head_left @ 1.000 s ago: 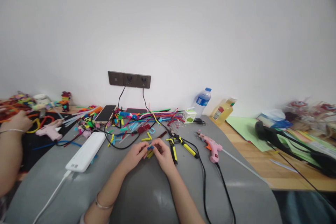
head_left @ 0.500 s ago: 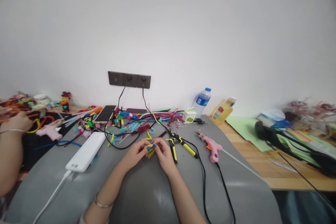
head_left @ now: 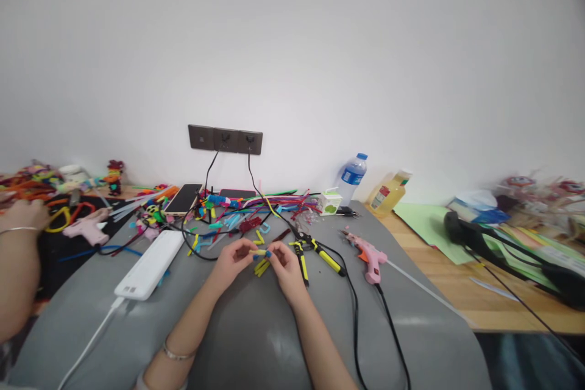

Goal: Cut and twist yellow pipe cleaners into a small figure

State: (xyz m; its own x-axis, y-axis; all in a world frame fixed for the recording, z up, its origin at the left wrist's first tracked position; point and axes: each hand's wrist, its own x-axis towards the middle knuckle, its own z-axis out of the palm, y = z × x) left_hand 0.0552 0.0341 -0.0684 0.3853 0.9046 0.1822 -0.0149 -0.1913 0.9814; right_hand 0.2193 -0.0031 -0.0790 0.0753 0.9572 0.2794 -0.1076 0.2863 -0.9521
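My left hand point(head_left: 234, 263) pinches one end of a short yellow piece of pipe cleaner point(head_left: 259, 252), its fingers closed. The other end sits between the thumb and fingers of my right hand point(head_left: 285, 268). Several more yellow pipe cleaner pieces point(head_left: 262, 269) lie on the grey table point(head_left: 256, 329) just beneath. Close to the right of my right hand rest wire strippers with yellow and black handles point(head_left: 328, 257). Farther right lies a pink glue gun point(head_left: 372, 258) with a glue stick in its back.
Colourful pipe cleaners point(head_left: 283, 200) heap along the wall. A white power bank point(head_left: 150, 265) and a phone point(head_left: 184, 199) lie left. A water bottle point(head_left: 351, 178) and a yellow bottle point(head_left: 387, 194) stand behind. Black cords cross the table. Another person's hand point(head_left: 26, 219) is far left, near scissors point(head_left: 68, 216).
My left hand has shifted slightly left, away from my right hand, so more of the yellow piece and those below shows. The other person's hand has moved a little left.
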